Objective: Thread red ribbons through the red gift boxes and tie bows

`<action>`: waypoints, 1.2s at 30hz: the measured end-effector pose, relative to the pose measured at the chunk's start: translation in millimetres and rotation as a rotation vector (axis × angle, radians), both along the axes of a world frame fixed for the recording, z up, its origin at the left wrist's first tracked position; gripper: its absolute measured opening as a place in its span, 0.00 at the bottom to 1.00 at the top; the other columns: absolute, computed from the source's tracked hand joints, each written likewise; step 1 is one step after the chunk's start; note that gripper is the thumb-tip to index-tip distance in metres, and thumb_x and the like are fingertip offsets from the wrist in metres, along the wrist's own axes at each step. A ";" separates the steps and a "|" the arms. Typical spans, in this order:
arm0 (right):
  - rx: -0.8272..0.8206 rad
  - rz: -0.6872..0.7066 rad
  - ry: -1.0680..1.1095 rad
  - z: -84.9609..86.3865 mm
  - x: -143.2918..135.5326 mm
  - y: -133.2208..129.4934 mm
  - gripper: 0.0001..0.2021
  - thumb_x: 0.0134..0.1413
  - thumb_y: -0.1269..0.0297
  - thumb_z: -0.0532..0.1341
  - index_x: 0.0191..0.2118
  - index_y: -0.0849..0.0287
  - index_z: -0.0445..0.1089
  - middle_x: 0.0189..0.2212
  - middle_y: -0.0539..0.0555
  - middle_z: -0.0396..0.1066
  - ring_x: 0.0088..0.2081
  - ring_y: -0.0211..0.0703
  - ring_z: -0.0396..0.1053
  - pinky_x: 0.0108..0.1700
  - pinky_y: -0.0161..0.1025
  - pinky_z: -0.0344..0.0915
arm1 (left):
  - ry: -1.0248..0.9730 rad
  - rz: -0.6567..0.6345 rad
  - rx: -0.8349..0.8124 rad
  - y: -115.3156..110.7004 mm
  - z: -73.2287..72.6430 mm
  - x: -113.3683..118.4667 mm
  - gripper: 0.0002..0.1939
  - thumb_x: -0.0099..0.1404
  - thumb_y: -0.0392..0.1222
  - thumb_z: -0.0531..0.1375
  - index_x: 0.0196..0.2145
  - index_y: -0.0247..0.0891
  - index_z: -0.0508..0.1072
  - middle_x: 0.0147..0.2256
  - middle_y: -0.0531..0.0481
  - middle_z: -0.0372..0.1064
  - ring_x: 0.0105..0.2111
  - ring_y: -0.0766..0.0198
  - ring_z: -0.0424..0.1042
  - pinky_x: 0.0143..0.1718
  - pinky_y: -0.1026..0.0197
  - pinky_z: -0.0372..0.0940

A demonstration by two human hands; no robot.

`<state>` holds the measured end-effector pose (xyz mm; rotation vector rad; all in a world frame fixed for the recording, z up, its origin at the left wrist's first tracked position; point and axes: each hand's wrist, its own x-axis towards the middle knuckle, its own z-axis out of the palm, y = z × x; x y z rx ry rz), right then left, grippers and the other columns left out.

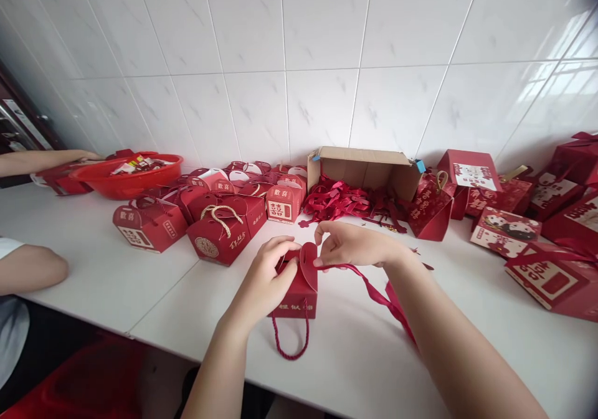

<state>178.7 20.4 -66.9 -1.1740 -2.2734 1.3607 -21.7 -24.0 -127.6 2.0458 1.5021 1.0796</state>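
Observation:
A small red gift box (299,296) stands on the table in front of me, its rounded top flap raised and a dark red cord handle (292,355) hanging down its near side. My left hand (275,266) is closed on the top of the box at its left, thumb against the flap. On the right, my right hand (352,244) pinches a red ribbon (369,285) between thumb and finger, close beside the slot in the flap. The ribbon's long tail trails to the right, partly behind my forearm. My left fingertips are partly hidden behind the box top.
Several red gift boxes (224,229) crowd the left, and more boxes (551,279) stand at the right. A cardboard box (369,157) lies open by the tiled wall, ribbons (336,198) spilling out. Another person's arm (42,160) reaches beside a red basin (126,185) holding small packets.

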 end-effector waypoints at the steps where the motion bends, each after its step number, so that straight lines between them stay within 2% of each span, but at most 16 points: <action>1: -0.018 0.006 0.018 -0.8 -0.3 0.8 0.17 0.46 0.56 0.66 0.36 0.55 0.60 0.26 0.47 0.70 0.27 0.35 0.62 0.27 0.33 0.56 | 0.000 0.000 -0.001 -0.6 0.2 0.8 0.12 0.64 0.40 0.52 0.42 0.43 0.72 0.53 0.46 0.64 0.57 0.53 0.62 0.58 0.49 0.58; 5: -0.066 -0.007 0.066 -4.1 0.5 4.2 0.18 0.45 0.56 0.67 0.36 0.56 0.59 0.24 0.46 0.67 0.26 0.34 0.61 0.27 0.32 0.56 | -0.003 -0.010 -0.013 -2.8 0.7 4.3 0.12 0.64 0.41 0.52 0.42 0.44 0.72 0.54 0.47 0.64 0.57 0.55 0.61 0.58 0.51 0.58; 10: -0.090 -0.021 0.020 -3.9 3.3 5.8 0.21 0.41 0.60 0.70 0.38 0.56 0.60 0.26 0.47 0.69 0.29 0.36 0.64 0.29 0.33 0.59 | 0.002 -0.018 -0.020 -3.6 1.8 5.8 0.12 0.64 0.39 0.52 0.42 0.44 0.71 0.54 0.48 0.64 0.58 0.55 0.61 0.59 0.51 0.57; 19: -0.169 0.006 0.164 -5.1 -0.2 6.0 0.17 0.48 0.59 0.66 0.36 0.57 0.57 0.21 0.45 0.69 0.21 0.31 0.57 0.25 0.32 0.55 | -0.003 -0.034 0.030 -6.9 0.7 8.3 0.12 0.62 0.37 0.53 0.41 0.44 0.72 0.52 0.47 0.65 0.55 0.54 0.64 0.57 0.51 0.60; 23: -0.156 -0.021 0.157 -4.8 -2.9 4.6 0.17 0.48 0.59 0.66 0.36 0.57 0.57 0.23 0.47 0.71 0.23 0.32 0.61 0.27 0.32 0.57 | -0.009 -0.052 0.044 -7.1 -0.5 11.5 0.11 0.62 0.36 0.53 0.39 0.43 0.72 0.52 0.47 0.65 0.55 0.54 0.64 0.56 0.51 0.61; 27: -0.077 -0.032 0.092 -4.9 -2.4 5.3 0.16 0.48 0.57 0.66 0.34 0.56 0.58 0.26 0.50 0.73 0.27 0.36 0.66 0.29 0.33 0.59 | -0.016 -0.040 0.081 -6.5 -1.0 14.3 0.09 0.62 0.36 0.52 0.35 0.41 0.72 0.49 0.45 0.67 0.53 0.54 0.66 0.54 0.50 0.62; 30: 0.105 -0.077 0.011 -3.0 -0.2 4.6 0.15 0.47 0.54 0.66 0.32 0.57 0.62 0.31 0.51 0.72 0.31 0.38 0.67 0.31 0.34 0.60 | -0.008 0.017 0.158 -7.4 1.2 16.2 0.08 0.64 0.37 0.53 0.34 0.41 0.73 0.46 0.45 0.68 0.52 0.54 0.66 0.53 0.51 0.62; 33: 0.249 -0.100 0.033 -0.7 0.1 2.1 0.14 0.48 0.54 0.65 0.38 0.56 0.68 0.41 0.53 0.71 0.41 0.43 0.68 0.40 0.38 0.64 | -0.047 0.083 0.271 -9.6 5.7 18.7 0.08 0.65 0.39 0.54 0.34 0.41 0.74 0.43 0.47 0.68 0.49 0.57 0.68 0.50 0.56 0.63; 36: 0.259 -0.001 0.095 -0.6 -3.5 0.1 0.14 0.51 0.54 0.63 0.43 0.54 0.72 0.46 0.53 0.71 0.49 0.46 0.66 0.49 0.41 0.62 | -0.126 0.124 0.405 -12.5 10.1 20.6 0.07 0.65 0.39 0.55 0.35 0.40 0.74 0.39 0.48 0.68 0.44 0.61 0.70 0.47 0.59 0.65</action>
